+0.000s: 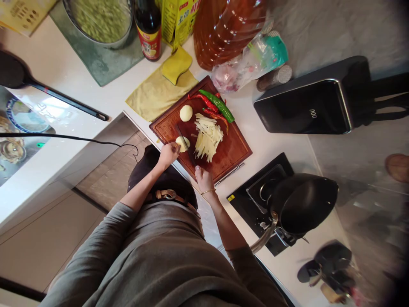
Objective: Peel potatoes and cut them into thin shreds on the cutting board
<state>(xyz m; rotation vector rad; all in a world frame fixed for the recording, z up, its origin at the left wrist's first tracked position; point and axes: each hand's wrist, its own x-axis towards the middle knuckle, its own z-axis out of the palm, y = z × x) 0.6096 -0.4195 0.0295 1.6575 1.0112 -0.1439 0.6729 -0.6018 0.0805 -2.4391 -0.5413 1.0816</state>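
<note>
My right hand (pixel 203 178) is closed round the handle of a kitchen knife (pixel 185 141), whose dark blade lies against a pale round vegetable (pixel 182 144), probably a peeled potato. Fingers of my left hand (pixel 170 154) are bent and pressed on the near side of that vegetable. Both rest on a reddish-brown wooden cutting board (pixel 233 149). A second peeled round vegetable (pixel 185 113) sits whole beyond the blade. To the right lies a heap of pale cut strips (pixel 207 137). Several red chillies (pixel 209 103) and a long green pepper (pixel 217 105) lie at the board's far side.
A yellow cloth (pixel 147 98) lies beside the board. Behind stand a sauce bottle (pixel 149 36) and a large oil jug (pixel 223 34). On the right are a black appliance (pixel 303 106) and a wok (pixel 306 202) on a stove. A black spatula (pixel 67 100) crosses the left counter.
</note>
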